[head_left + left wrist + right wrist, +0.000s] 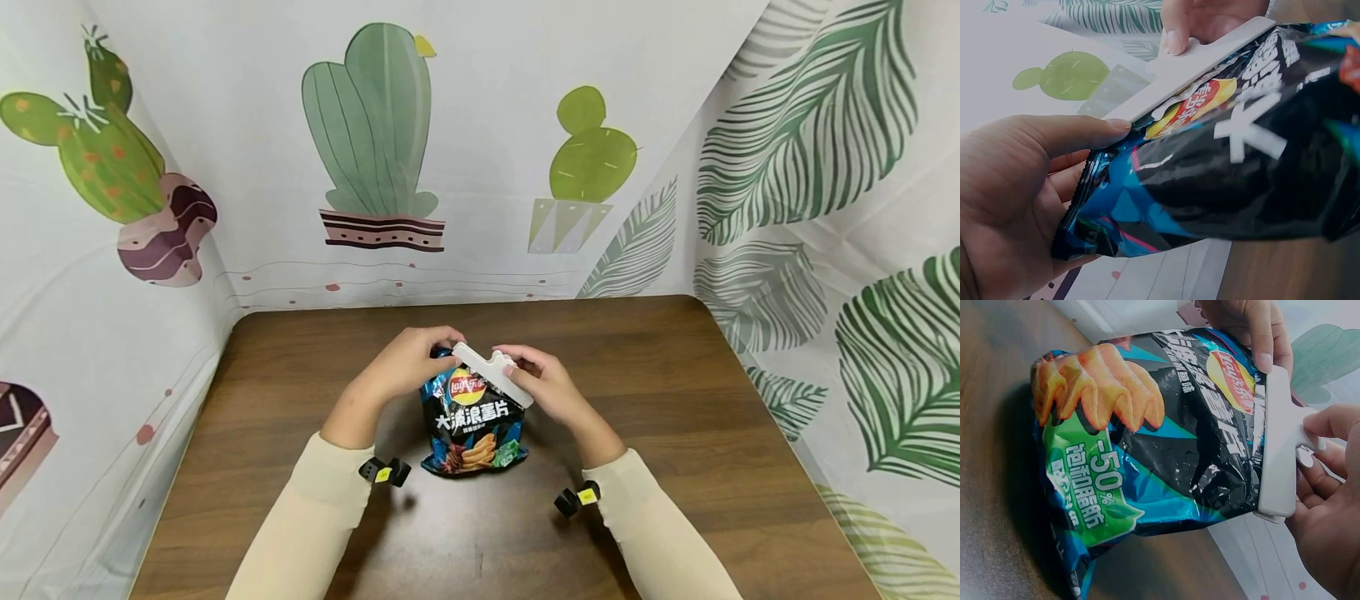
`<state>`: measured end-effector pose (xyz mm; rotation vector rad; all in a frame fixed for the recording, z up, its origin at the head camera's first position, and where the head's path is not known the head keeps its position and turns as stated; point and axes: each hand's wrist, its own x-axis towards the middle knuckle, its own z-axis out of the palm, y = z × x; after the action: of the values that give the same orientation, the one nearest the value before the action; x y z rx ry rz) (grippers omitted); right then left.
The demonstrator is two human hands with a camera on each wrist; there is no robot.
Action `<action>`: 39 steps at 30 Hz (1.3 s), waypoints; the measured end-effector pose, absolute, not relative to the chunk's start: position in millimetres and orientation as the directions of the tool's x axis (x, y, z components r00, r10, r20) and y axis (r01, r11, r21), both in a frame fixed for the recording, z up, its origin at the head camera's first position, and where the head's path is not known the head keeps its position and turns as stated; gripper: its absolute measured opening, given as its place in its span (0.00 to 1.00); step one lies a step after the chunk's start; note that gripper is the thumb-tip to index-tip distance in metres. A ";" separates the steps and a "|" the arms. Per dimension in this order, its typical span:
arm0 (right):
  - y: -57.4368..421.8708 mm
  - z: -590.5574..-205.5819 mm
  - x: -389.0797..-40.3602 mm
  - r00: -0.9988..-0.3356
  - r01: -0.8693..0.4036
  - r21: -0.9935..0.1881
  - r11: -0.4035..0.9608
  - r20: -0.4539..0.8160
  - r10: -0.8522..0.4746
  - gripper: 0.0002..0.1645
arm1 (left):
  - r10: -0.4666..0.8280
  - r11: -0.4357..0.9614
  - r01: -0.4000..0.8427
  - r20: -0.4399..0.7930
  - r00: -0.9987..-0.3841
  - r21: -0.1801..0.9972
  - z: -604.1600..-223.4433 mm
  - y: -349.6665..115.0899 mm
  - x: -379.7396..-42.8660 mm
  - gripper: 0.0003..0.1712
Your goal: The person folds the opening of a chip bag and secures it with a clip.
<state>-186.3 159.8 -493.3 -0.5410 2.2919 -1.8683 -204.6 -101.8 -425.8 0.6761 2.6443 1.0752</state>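
A black and blue bag of potato chips [468, 429] stands tilted on the table in the head view. Across its upper edge lies a long white bag clip [491, 372], slanting down to the right. My left hand [405, 362] pinches the bag's top left corner, its thumb by the near end of the clip [1191, 74] in the left wrist view. With thumb and fingers my right hand [547, 387] grips the clip's raised handle, plain in the right wrist view. How far the clip's arms are pressed together on the chip bag [1160, 437] I cannot tell.
Below everything is a brown wooden table [660, 392] with rounded far corners. A white cloth [495, 167] printed with cacti and leaves hangs behind it and along its sides. Each wrist carries a small black camera [577, 500].
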 end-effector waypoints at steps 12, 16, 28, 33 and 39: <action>158.0 -494.1 -185.6 -0.928 -0.217 -0.963 0.157 0.155 -0.338 0.20 | 0.483 0.618 0.346 0.006 -0.876 0.706 -421.5 -104.1 -206.9 0.18; 156.6 -492.3 -185.8 -0.931 -0.220 -0.965 0.146 0.163 -0.327 0.21 | 0.482 0.616 0.349 0.012 -0.876 0.706 -418.6 -104.1 -208.4 0.17; 150.2 -484.5 -182.0 -0.940 -0.162 -0.969 0.186 0.094 -0.327 0.27 | 0.472 0.617 0.345 0.017 -0.881 0.707 -413.3 -106.7 -213.9 0.14; 148.9 -475.6 -176.5 -0.945 -0.173 -0.967 0.187 0.109 -0.309 0.24 | 0.465 0.613 0.347 0.031 -0.885 0.710 -412.6 -108.0 -219.0 0.14; 148.1 -476.5 -174.6 -0.955 -0.137 -0.972 0.192 0.078 -0.286 0.24 | 0.454 0.609 0.337 0.033 -0.891 0.718 -414.2 -107.5 -221.7 0.13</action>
<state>-174.6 148.1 -476.5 -0.4155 2.3295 -1.8788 -221.7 -107.5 -414.2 0.6634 2.6797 1.1470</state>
